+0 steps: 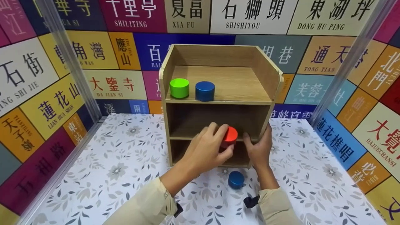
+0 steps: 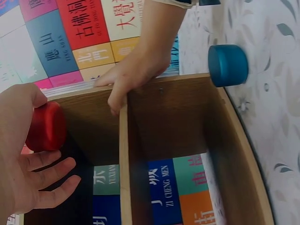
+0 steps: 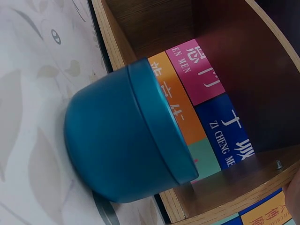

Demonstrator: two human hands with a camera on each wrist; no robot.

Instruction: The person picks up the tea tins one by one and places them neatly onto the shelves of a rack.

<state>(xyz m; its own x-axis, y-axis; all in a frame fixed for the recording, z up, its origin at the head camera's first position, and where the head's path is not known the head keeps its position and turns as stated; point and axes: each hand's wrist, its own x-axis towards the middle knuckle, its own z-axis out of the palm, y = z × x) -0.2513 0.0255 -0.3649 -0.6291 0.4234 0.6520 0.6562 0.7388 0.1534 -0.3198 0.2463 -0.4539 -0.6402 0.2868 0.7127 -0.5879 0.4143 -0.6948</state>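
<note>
Left hand [image 1: 206, 148] holds glossy red cylinder [image 1: 230, 136], right hand [image 1: 261, 146] grips tan wooden shelf [image 1: 234, 75].
White floral tabletop [image 1: 200, 200] below fingers; multicoloured wall [image 1: 248, 28] beyond reads "SHISHITOU".

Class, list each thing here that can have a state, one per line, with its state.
Wooden shelf unit: standing upright on the table, front open.
Right grip: clasping the shelf unit's right side.
Left grip: curled around the red container.
Red container: held, clear of the table.
Green container: upright on the shelf unit's top, unheld.
Farther blue container: upright beside the green container, not touching.
Nearer blue container: upright on the table, unheld.
</note>
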